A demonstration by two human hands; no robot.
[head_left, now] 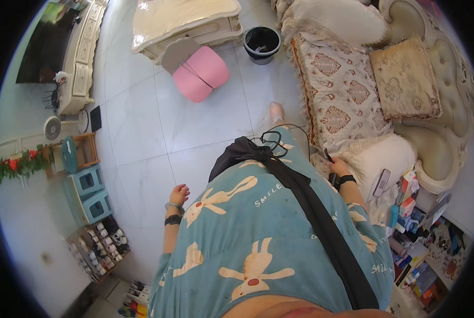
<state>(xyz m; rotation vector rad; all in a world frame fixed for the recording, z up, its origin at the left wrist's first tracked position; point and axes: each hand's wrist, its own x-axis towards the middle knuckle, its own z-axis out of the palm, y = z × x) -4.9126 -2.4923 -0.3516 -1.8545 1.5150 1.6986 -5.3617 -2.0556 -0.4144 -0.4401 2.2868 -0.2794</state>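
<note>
My left hand [180, 195] hangs beside my body above the tiled floor, holding nothing, its fingers loosely bent and a little apart. By the lace-covered arm of the sofa, my right hand [340, 167] is closed around a thin black object [328, 155]; most of it is hidden, so its kind does not show. A black strap [306, 196] crosses the front of my blue rabbit-print garment [231, 222]. Where the strap ends, a black pouch [239, 153] and a dark cable loop [274, 139] hang at my front.
A patterned sofa [343, 85] with a cushion [406, 79] runs along the right. A slim grey device [382, 183] lies on its arm, near shelves of boxes [420, 270]. Ahead stand a black bin [262, 45], a pink-seated chair [201, 74] and a cream table [186, 21]. Blue stools [91, 193] stand left.
</note>
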